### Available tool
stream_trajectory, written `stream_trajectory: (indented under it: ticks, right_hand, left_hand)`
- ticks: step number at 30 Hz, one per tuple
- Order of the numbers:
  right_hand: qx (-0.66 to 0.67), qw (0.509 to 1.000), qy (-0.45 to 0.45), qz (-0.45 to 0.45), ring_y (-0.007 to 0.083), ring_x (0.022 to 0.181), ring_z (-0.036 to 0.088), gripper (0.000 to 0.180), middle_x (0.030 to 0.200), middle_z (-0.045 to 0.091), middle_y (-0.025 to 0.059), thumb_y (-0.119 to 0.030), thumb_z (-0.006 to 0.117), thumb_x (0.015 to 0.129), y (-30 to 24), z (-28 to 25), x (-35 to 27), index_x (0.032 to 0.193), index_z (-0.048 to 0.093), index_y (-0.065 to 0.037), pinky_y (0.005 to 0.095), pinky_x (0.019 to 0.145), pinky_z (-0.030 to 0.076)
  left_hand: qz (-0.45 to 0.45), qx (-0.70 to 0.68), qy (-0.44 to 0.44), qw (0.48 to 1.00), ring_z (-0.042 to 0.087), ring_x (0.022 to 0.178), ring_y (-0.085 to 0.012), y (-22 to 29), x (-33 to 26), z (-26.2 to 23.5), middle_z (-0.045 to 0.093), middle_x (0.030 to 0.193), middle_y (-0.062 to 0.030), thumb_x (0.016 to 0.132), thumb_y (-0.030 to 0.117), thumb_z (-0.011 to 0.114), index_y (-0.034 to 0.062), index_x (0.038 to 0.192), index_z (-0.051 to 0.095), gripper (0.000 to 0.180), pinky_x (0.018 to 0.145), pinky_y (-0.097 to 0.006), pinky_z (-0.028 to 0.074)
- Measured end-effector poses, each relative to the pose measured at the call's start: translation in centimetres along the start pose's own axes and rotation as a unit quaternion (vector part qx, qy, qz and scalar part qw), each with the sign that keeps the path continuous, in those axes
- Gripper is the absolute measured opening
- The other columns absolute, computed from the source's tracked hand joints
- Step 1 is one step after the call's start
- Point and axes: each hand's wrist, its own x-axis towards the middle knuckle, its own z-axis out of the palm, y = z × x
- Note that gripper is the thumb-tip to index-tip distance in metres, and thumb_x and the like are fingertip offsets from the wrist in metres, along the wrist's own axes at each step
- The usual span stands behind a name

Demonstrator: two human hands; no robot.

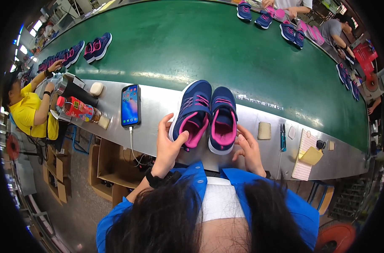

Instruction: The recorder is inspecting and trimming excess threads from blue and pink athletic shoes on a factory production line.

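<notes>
Two navy sneakers with pink linings, pink laces and white soles stand side by side before me, toes pointing away. My left hand (168,145) is closed on the heel of the left sneaker (192,107), thumb over the collar and fingers along its outer side. Beside the heel of the right sneaker (222,116) is my right hand (249,151). Its fingers are apart and partly bent, the fingertips at the shoe's outer side; whether they press on it is hard to see. Both toes reach over the edge of the green belt (158,46).
On the metal ledge (154,139) lie a plugged-in phone (130,105), a beige block (264,130), a teal cutter (283,138) and a notepad (305,154). A bottle (79,109) and tumbler (76,90) stand left. More sneakers (98,47) sit on the belt; co-workers (29,107) work around it.
</notes>
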Motion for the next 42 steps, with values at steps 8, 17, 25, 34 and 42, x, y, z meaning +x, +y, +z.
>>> stream_trajectory:
  ticks: [8, 17, 25, 34, 42]
  right_hand:
    - [-0.563, 0.766, 0.182, -0.252, 0.0301, 0.104, 0.057, 0.032, 0.12, 0.057, 0.0156, -0.015, 0.064, 0.087, -0.4, -6.1, 0.3, 0.118, 0.063, -0.008, 0.04, 0.084, 0.049]
    - [-0.675, 0.609, 0.407, -0.085, 0.0406, 0.099, 0.053, 0.042, 0.102, 0.058, 0.0222, -0.018, 0.07, 0.08, -1.2, -17.6, -0.1, 0.117, 0.058, -0.003, 0.0464, 0.086, 0.045]
    - [-0.543, 0.755, 0.368, 0.016, 0.041, 0.088, 0.064, 0.037, 0.093, 0.065, 0.027, -0.029, 0.063, 0.085, -2.3, -21.4, 2.1, 0.1, 0.061, 0.004, 0.048, 0.076, 0.049]
    - [-0.007, 0.939, -0.316, 0.133, 0.0158, 0.088, 0.063, 0.028, 0.104, 0.067, 0.0096, -0.023, 0.05, 0.101, -1.7, 6.3, 0.4, 0.115, 0.054, 0.001, 0.0298, 0.076, 0.053]
    - [-0.164, 0.957, -0.185, 0.153, 0.0197, 0.09, 0.069, 0.025, 0.101, 0.068, 0.0109, -0.022, 0.051, 0.1, -3.6, 3.2, 0.4, 0.111, 0.054, 0.0, 0.03, 0.07, 0.055]
  left_hand:
    - [0.081, 0.022, 0.041, 0.996, 0.044, 0.114, -0.0229, 1.1, -0.4, 0.9, 0.043, 0.119, -0.0114, 0.075, 0.008, 0.072, 0.0059, 0.141, 0.035, 0.076, 0.103, -0.035, 0.034]
    - [0.184, 0.31, 0.114, 0.926, 0.046, 0.115, -0.0315, -0.4, -1.8, 0.1, 0.045, 0.12, -0.0187, 0.074, 0.005, 0.07, 0.0021, 0.139, 0.037, 0.073, 0.103, -0.04, 0.035]
    - [0.209, 0.377, 0.071, 0.9, 0.045, 0.11, -0.0376, -1.4, -1.9, 1.3, 0.045, 0.118, -0.0227, 0.07, 0.017, 0.077, -0.0032, 0.134, 0.038, 0.077, 0.1, -0.044, 0.036]
    - [0.156, 0.245, 0.066, 0.954, 0.043, 0.101, -0.0276, -2.3, -2.7, -1.0, 0.04, 0.11, -0.0154, 0.073, 0.013, 0.072, -0.0016, 0.14, 0.034, 0.079, 0.096, -0.038, 0.036]
    - [0.053, 0.085, -0.132, 0.986, 0.043, 0.098, -0.0246, -2.6, -3.2, -0.1, 0.032, 0.114, -0.0152, 0.076, 0.01, 0.073, 0.0046, 0.15, 0.018, 0.092, 0.086, -0.034, 0.045]
